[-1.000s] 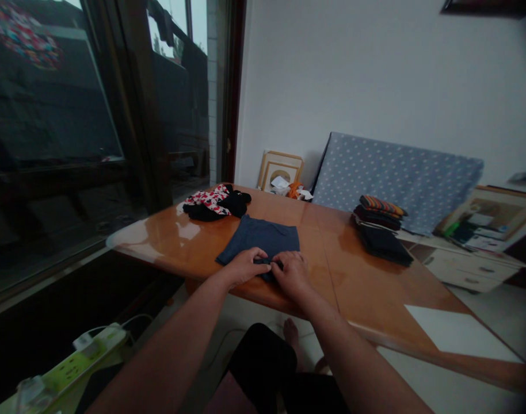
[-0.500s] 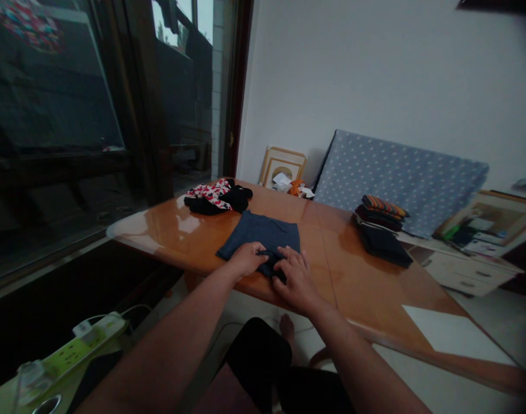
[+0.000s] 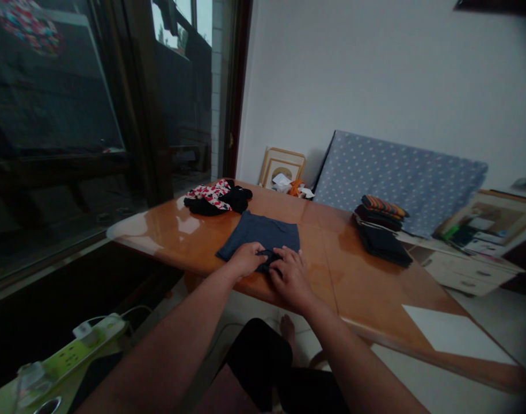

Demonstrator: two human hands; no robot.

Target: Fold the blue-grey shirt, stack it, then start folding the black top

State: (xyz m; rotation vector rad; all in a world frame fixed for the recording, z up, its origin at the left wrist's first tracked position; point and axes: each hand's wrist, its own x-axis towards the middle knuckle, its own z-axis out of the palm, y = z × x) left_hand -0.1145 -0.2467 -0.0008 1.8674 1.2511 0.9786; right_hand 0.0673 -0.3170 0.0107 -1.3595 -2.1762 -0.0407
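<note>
A dark blue garment (image 3: 269, 229), perhaps shorts, lies flattened near the front edge of the wooden table (image 3: 353, 287). At its near edge, my left hand (image 3: 247, 259) pinches the cloth between thumb and fingers. Just to the right, my right hand (image 3: 291, 277) has its fingers bent over the bunched near right corner, gripping the fabric. Part of the cloth is hidden beneath both hands.
A crumpled pile of red-and-white patterned and black clothes (image 3: 215, 198) lies at the table's far left. Folded clothes (image 3: 380, 233) are stacked on the right, with a white sheet (image 3: 455, 333) nearer me. A power strip (image 3: 79, 351) sits low at left.
My right hand has shifted slightly left and its fingers have drawn closer together over the cloth. The garment's near right corner is tucked up a little. My left hand is almost unmoved.
</note>
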